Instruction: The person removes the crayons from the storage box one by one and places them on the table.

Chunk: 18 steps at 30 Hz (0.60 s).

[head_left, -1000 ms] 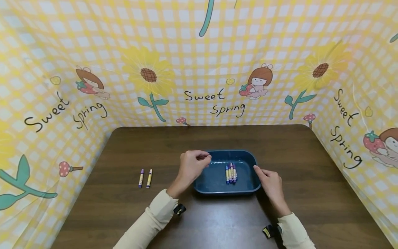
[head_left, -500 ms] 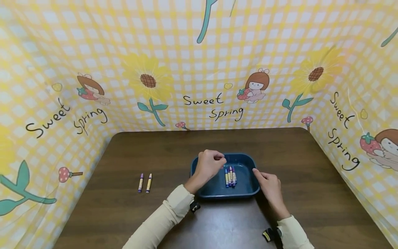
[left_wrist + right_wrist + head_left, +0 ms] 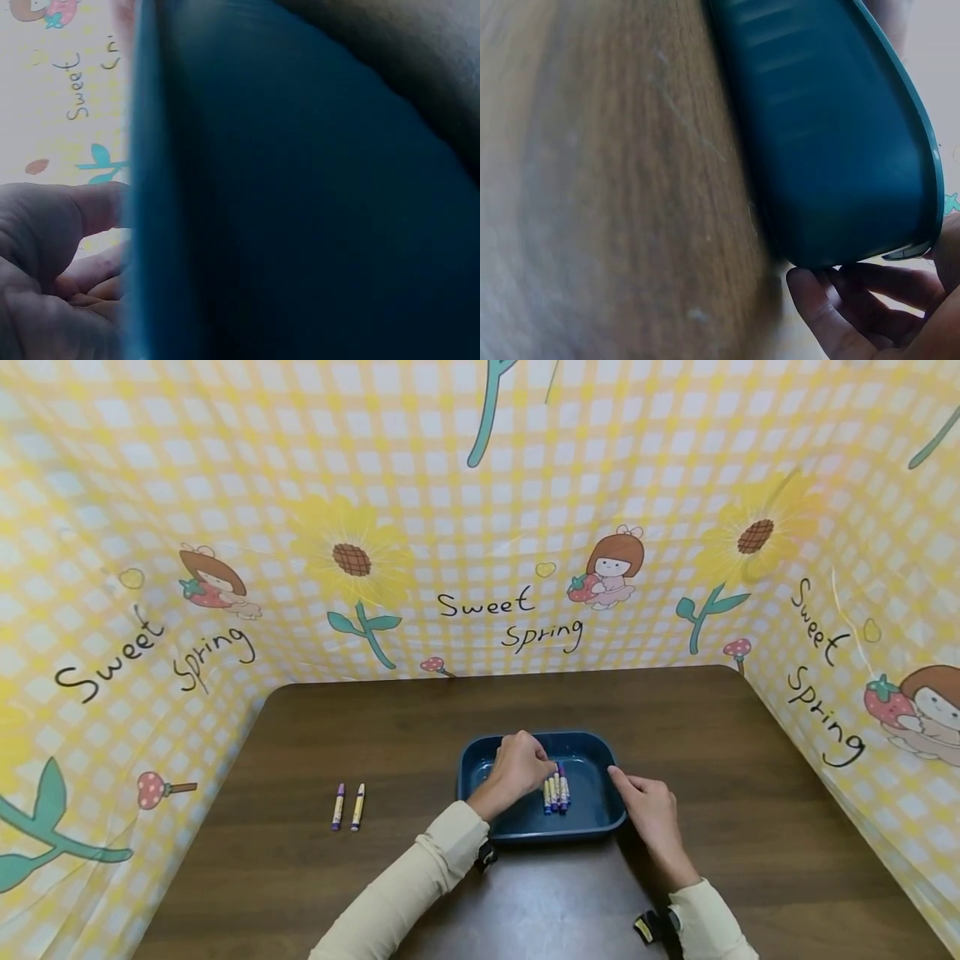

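Several crayons [image 3: 557,795] lie side by side in the dark blue tray [image 3: 480,833], with blue and purple ends and yellow labels. My left hand [image 3: 521,768] reaches over the tray from the left, its bent fingers at the crayons' upper ends; whether it grips one is hidden. In the left wrist view, the tray wall [image 3: 337,180] covers the fingertips of the left hand [image 3: 45,262]. My right hand [image 3: 652,810] holds the tray's right side, thumb on the rim. The right wrist view has the right hand's fingers [image 3: 829,315] under and against the tray's end.
Two crayons, one purple-tipped [image 3: 338,807] and one pale-tipped [image 3: 358,807], lie apart on the wooden table [image 3: 300,877] left of the tray. A yellow checked cloth [image 3: 480,510] with printed flowers surrounds the table's back and sides.
My left hand has moved right, from the tray's left rim to the crayons inside, and dipped lower. The right hand stays at the tray's right side. The head view has shifted slightly.
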Motion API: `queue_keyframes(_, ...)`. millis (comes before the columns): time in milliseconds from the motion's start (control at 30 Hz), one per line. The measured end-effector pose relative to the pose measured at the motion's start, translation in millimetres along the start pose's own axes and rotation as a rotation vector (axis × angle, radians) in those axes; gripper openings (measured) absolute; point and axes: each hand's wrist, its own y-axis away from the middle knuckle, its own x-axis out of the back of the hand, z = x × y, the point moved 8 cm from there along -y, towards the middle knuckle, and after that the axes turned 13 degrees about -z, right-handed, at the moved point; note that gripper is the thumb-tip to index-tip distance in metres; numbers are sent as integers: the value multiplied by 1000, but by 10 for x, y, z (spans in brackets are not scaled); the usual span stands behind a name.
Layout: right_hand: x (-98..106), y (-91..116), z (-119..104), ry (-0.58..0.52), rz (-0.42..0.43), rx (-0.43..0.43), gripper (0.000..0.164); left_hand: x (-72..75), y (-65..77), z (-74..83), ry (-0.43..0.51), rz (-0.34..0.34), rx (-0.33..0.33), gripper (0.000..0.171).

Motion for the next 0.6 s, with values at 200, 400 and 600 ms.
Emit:
queue_keyframes(200, -3, -14, 6, 2, -7, 0, 62, -104, -71, -123, -64, -35, 75, 43)
queue_keyframes(400, -2, -10, 8, 5, -9, -4, 63, -187, -103, -209, -91, -62, 97, 56)
queue_keyframes(600, 9, -14, -4, 10, -3, 3, 63, -226, -149, -211, -104, -54, 87, 56)
